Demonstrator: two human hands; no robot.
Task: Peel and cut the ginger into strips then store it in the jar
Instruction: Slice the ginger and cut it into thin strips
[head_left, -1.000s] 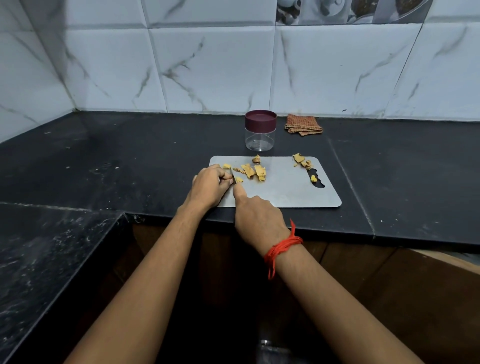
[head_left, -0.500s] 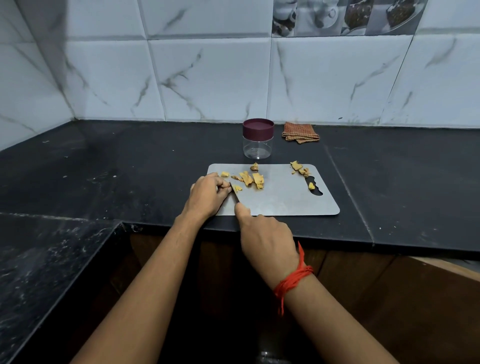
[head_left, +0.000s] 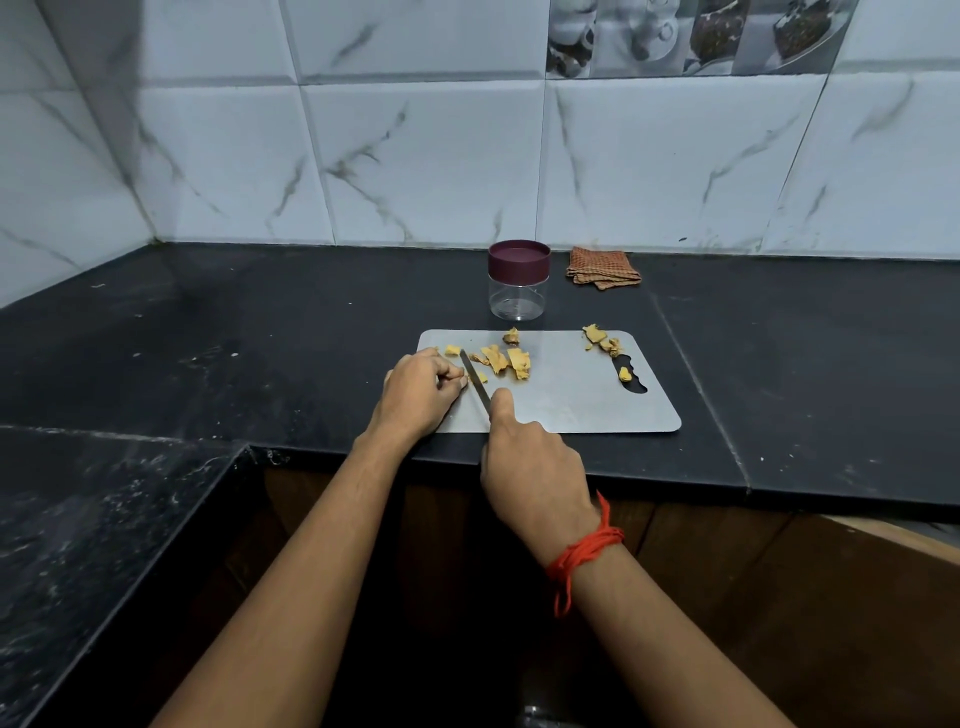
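Observation:
A grey cutting board (head_left: 571, 405) lies on the black counter. Yellow ginger pieces (head_left: 506, 359) are scattered on its far left part, and a few more (head_left: 601, 340) lie near its handle hole. My left hand (head_left: 418, 395) sits at the board's left edge with fingers curled, pinching a small ginger piece that is mostly hidden. My right hand (head_left: 530, 467) grips a knife (head_left: 475, 382), index finger along the spine, with the blade lying just right of my left fingertips. A clear jar (head_left: 518, 283) with a maroon lid on stands behind the board.
A folded orange checked cloth (head_left: 602, 267) lies by the tiled wall, right of the jar. The black counter (head_left: 260, 338) stretches left and right of the board and turns a corner at the near left. Its front edge runs just below the board.
The view has tilted up a little. My right hand has drawn back toward me along the board, so more of the knife blade shows. My left hand has stayed in place.

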